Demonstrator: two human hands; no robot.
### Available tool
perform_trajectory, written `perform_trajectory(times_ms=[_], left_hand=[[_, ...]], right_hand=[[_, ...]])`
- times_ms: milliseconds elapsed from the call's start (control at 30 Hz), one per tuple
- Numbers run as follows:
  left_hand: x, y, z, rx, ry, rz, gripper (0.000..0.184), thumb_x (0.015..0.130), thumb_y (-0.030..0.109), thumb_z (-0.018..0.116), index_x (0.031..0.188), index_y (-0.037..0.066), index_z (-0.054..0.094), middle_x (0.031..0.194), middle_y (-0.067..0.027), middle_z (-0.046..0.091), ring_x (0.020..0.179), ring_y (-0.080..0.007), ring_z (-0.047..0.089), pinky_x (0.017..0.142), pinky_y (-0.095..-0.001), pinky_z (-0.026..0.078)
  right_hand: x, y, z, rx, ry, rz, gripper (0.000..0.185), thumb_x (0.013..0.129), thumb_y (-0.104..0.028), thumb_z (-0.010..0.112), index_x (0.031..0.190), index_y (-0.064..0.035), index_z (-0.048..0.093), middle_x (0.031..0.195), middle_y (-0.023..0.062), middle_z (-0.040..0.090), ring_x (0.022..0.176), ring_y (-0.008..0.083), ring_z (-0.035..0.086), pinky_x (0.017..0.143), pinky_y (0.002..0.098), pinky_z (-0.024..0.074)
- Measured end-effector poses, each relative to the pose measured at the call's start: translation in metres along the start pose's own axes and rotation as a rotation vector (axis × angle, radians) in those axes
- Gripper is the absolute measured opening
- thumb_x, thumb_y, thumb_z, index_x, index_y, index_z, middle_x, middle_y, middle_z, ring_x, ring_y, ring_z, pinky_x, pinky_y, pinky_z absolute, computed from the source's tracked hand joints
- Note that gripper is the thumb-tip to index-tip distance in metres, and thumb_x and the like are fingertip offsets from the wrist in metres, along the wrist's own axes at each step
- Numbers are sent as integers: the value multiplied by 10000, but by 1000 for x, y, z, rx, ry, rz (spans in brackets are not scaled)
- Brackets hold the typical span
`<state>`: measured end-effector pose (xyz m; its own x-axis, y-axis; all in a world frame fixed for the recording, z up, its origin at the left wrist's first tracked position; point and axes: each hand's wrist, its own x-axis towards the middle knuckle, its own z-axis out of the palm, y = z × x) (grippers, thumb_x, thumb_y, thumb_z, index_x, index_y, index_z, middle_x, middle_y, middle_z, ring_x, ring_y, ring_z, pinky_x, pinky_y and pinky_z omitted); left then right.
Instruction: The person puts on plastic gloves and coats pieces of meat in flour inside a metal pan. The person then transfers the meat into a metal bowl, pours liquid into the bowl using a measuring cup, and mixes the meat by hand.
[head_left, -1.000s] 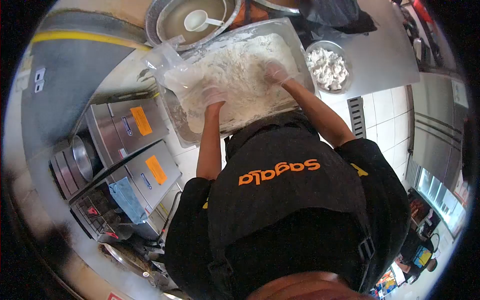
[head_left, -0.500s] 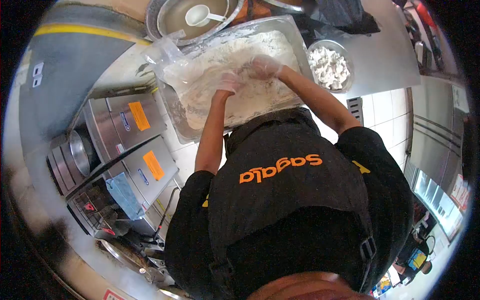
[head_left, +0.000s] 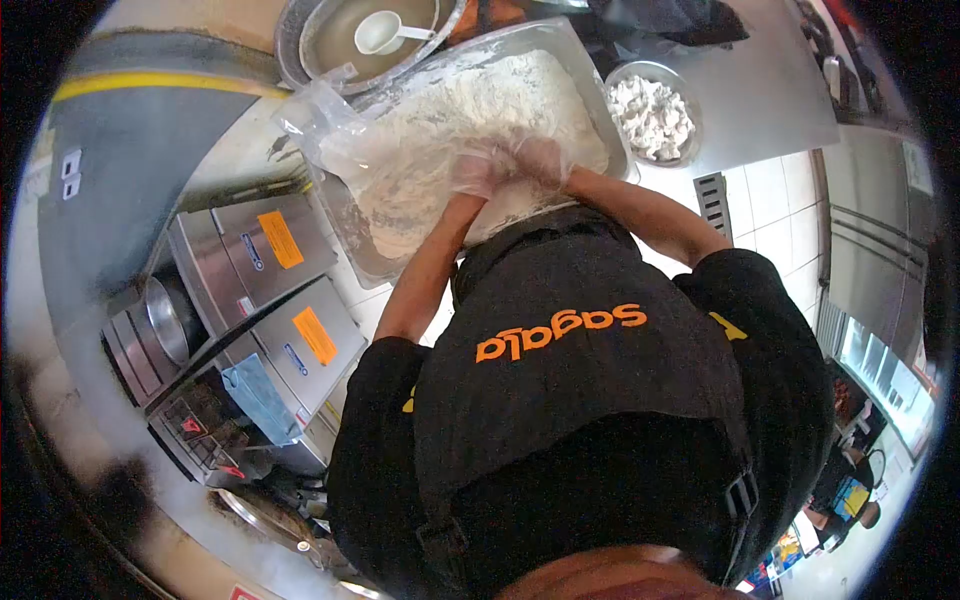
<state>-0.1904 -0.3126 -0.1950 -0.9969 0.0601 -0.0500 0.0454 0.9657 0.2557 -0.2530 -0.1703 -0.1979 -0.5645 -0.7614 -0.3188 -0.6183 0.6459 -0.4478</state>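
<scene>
A large metal tray (head_left: 592,75) holds a bed of pale flour (head_left: 530,85). My left hand (head_left: 478,172), in a clear thin glove dusted with flour, is down in the flour near the tray's front side. Right beside it, my gloved right hand (head_left: 541,160) works in the same flour. The two hands nearly meet, their fingers curled inward. Flour and blur hide what lies between them, if anything. A clear plastic bag (head_left: 330,125) drapes over the tray's left edge.
Behind the tray stands a metal basin (head_left: 292,45) of cloudy liquid with a white scoop (head_left: 380,33) in it. At right, a bowl (head_left: 697,115) holds white floury pieces (head_left: 650,118) on a steel table (head_left: 770,100). Steel cabinets (head_left: 250,240) stand left. Another person (head_left: 850,500) is far right.
My hands have drawn together and moved closer to my body across the flour; they were further apart and flatter before. The whole view has shifted slightly.
</scene>
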Motion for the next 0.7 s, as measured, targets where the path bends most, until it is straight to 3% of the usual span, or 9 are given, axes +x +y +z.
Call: perform_trajectory(times_ms=[67, 167, 233, 300, 367, 467, 567, 633, 700], left_hand=[[0, 2, -13, -80, -77, -95, 444, 667, 249, 633, 1062, 84, 516, 847, -189, 560, 798, -357, 547, 701, -432, 449], [5, -32, 5, -207, -186, 7, 475, 665, 258, 652, 1084, 83, 513, 881, -199, 567, 821, -357, 545, 706, -434, 446], [3, -36, -11, -289, -168, -29, 480, 698, 315, 621, 1109, 93, 510, 794, -172, 583, 730, -296, 563, 642, -403, 449], [-10, -46, -21, -328, -82, 10, 479, 711, 318, 616, 1121, 96, 508, 763, -162, 595, 689, -274, 572, 612, -390, 447], [-22, -60, -15, -323, 76, 138, 472, 702, 266, 635, 1122, 92, 507, 787, -168, 601, 698, -289, 571, 616, -398, 440], [-26, -60, -21, -416, -190, -210, 448, 697, 162, 638, 1117, 82, 506, 779, -162, 600, 691, -301, 567, 619, -407, 434], [-19, -65, 17, -268, -208, -214, 508, 654, 246, 651, 1110, 79, 503, 855, -189, 586, 774, -347, 565, 664, -422, 446], [-13, -51, 13, -349, -69, -210, 493, 654, 255, 648, 1098, 89, 510, 848, -178, 585, 764, -337, 564, 652, -419, 443], [-3, -38, 8, -374, 10, -193, 475, 654, 262, 646, 1079, 95, 517, 835, -171, 584, 760, -331, 562, 650, -417, 441]], right_hand=[[3, -2, -17, -51, -36, -11, 682, 655, -214, 654, 1273, -163, 371, 1124, 199, 473, 835, 336, 565, 659, 399, 476], [11, 12, -36, 104, 275, -358, 518, 665, -197, 639, 1160, -123, 504, 957, 195, 561, 760, 294, 583, 665, 385, 469], [7, 13, -58, 179, 204, -244, 407, 631, -191, 669, 1015, -77, 596, 795, 204, 593, 720, 278, 587, 672, 369, 455], [5, 34, -64, 356, 157, -316, 380, 618, -197, 682, 965, -61, 613, 755, 198, 595, 695, 290, 583, 670, 371, 447], [-6, 36, -76, 242, 125, -198, 379, 632, -205, 674, 965, -40, 602, 721, 190, 582, 669, 296, 571, 651, 365, 444], [-15, 59, -72, 96, 53, -60, 393, 654, -241, 660, 973, -25, 586, 702, 188, 575, 670, 303, 572, 635, 382, 444], [-1, 97, -27, -82, 194, -10, 404, 682, -292, 633, 963, -9, 570, 716, 184, 579, 689, 309, 576, 621, 396, 447], [-6, 93, -28, -192, 253, 13, 388, 715, -313, 595, 940, 1, 564, 728, 178, 582, 701, 311, 577, 618, 404, 450], [-21, 61, -49, -214, 131, 26, 380, 727, -324, 579, 920, 3, 565, 749, 175, 586, 707, 316, 574, 625, 397, 455]])
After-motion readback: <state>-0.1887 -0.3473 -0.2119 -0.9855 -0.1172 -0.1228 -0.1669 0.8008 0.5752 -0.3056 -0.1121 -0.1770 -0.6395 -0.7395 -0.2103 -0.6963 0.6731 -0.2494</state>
